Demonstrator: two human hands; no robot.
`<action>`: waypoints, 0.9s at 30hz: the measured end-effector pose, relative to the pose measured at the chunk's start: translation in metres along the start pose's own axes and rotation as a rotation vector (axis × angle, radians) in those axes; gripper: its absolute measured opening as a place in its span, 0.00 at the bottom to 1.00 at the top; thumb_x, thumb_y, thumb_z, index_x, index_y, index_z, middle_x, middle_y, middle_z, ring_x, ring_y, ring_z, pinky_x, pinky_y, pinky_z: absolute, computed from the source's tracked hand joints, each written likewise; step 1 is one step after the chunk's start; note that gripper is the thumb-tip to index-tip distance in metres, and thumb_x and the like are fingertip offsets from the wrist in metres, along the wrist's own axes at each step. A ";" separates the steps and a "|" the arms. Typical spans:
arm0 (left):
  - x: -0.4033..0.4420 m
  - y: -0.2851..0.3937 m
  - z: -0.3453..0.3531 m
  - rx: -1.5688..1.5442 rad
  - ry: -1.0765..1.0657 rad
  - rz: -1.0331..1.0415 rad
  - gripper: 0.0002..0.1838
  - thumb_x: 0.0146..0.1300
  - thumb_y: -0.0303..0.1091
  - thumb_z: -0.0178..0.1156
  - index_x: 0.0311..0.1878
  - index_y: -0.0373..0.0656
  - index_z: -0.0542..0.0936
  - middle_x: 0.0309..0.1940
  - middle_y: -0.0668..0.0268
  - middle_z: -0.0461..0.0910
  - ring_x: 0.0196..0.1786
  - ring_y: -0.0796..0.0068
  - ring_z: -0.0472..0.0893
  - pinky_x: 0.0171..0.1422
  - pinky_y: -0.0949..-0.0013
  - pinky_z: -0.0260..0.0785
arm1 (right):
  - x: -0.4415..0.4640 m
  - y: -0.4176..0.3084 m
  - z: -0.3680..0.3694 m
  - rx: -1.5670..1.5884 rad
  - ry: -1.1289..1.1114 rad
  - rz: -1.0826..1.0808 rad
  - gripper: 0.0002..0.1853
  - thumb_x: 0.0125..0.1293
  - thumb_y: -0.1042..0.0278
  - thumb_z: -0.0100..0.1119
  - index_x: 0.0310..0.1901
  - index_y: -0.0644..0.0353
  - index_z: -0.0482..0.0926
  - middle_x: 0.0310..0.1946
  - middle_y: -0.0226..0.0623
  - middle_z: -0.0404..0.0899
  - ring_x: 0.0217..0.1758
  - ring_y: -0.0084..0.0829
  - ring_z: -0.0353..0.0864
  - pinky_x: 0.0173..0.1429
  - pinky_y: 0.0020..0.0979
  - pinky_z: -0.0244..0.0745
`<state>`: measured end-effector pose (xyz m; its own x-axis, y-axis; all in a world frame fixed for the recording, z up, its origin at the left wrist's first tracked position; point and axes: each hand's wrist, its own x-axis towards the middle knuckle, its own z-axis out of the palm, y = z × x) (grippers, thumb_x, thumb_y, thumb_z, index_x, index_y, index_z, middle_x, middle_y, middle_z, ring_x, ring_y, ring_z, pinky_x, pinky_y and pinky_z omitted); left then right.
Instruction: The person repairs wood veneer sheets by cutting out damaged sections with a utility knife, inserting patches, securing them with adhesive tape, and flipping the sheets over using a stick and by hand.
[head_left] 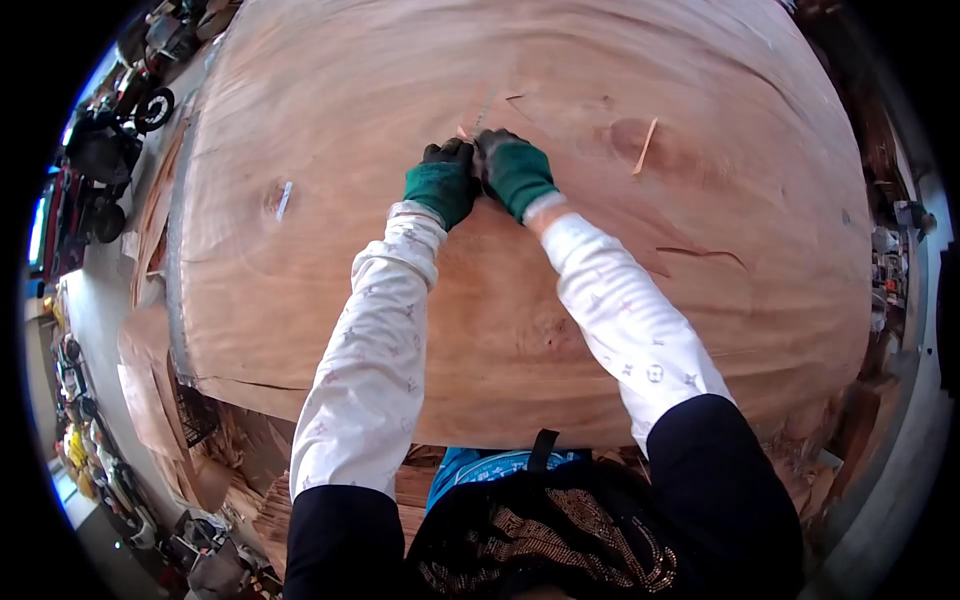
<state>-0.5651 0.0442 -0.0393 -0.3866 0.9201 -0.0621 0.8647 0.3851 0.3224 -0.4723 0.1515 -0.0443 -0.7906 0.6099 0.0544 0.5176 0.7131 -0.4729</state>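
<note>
A large sheet of pale brown wood veneer (330, 120) spreads under both hands, with knots and wavy grain. My left hand (445, 182), in a green glove with dark fingers, is curled closed near the sheet's upper middle. Right beside it, my right hand (514, 172) wears a matching glove, its fingers bent down and closed. Whatever the fingertips hold is hidden. A small orange-brown wood scrap (462, 131) shows at the left fingertips. Just beyond the hands runs a thin dotted strip (485, 107) on the veneer.
A loose wood sliver (645, 147) lies right of the hands, with a dark curved split (702, 252) below it. A short whitish strip (284, 201) is at left. Broken veneer scraps (150, 380) lie beside the stack. A motorbike (110, 160) stands at upper left.
</note>
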 end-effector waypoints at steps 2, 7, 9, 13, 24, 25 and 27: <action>0.002 -0.002 0.006 0.019 0.028 0.016 0.26 0.57 0.40 0.62 0.60 0.48 0.72 0.60 0.60 0.73 0.59 0.49 0.73 0.59 0.52 0.71 | -0.024 0.009 -0.005 -0.050 0.004 -0.043 0.09 0.58 0.68 0.57 0.40 0.56 0.79 0.40 0.47 0.81 0.45 0.48 0.82 0.48 0.44 0.78; 0.015 0.002 -0.014 -0.044 0.087 0.055 0.25 0.59 0.30 0.58 0.61 0.48 0.73 0.62 0.57 0.73 0.62 0.52 0.73 0.65 0.57 0.68 | -0.028 0.012 -0.002 -0.044 0.068 -0.074 0.08 0.56 0.72 0.55 0.38 0.54 0.79 0.38 0.44 0.81 0.43 0.45 0.83 0.44 0.45 0.78; 0.025 0.003 -0.015 -0.235 0.220 0.296 0.26 0.61 0.21 0.52 0.63 0.49 0.73 0.59 0.55 0.75 0.60 0.53 0.75 0.65 0.59 0.68 | -0.028 0.011 -0.001 0.021 0.074 -0.043 0.08 0.55 0.74 0.56 0.38 0.54 0.79 0.37 0.43 0.81 0.41 0.46 0.83 0.43 0.44 0.78; 0.027 0.010 0.001 -0.356 -0.132 -0.018 0.26 0.62 0.42 0.59 0.63 0.49 0.73 0.60 0.54 0.75 0.61 0.56 0.75 0.65 0.60 0.68 | -0.038 0.022 -0.005 0.058 0.060 -0.042 0.09 0.55 0.74 0.56 0.38 0.53 0.79 0.38 0.43 0.80 0.41 0.45 0.82 0.42 0.43 0.78; 0.005 0.034 0.011 0.044 0.016 0.107 0.31 0.58 0.50 0.65 0.64 0.53 0.73 0.65 0.56 0.70 0.68 0.52 0.67 0.68 0.55 0.64 | -0.152 0.183 -0.115 -0.261 -0.150 -0.471 0.10 0.62 0.65 0.53 0.43 0.47 0.82 0.39 0.36 0.82 0.41 0.39 0.83 0.46 0.39 0.77; 0.005 0.034 0.012 0.046 0.030 0.107 0.31 0.58 0.50 0.65 0.64 0.53 0.73 0.65 0.56 0.70 0.68 0.52 0.67 0.68 0.54 0.64 | -0.155 0.196 -0.135 -0.311 -0.204 -0.478 0.10 0.63 0.63 0.53 0.43 0.48 0.82 0.40 0.36 0.82 0.42 0.39 0.83 0.46 0.39 0.77; 0.006 0.031 0.016 0.050 0.057 0.106 0.31 0.58 0.50 0.65 0.64 0.54 0.72 0.65 0.56 0.70 0.69 0.51 0.66 0.69 0.54 0.63 | -0.147 0.211 -0.171 -0.444 -0.426 -0.393 0.10 0.62 0.67 0.54 0.43 0.50 0.83 0.41 0.37 0.83 0.43 0.41 0.83 0.48 0.39 0.77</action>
<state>-0.5350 0.0630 -0.0451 -0.3086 0.9509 0.0238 0.9160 0.2904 0.2769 -0.1915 0.2714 -0.0019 -0.9572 0.1569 -0.2430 0.1815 0.9799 -0.0822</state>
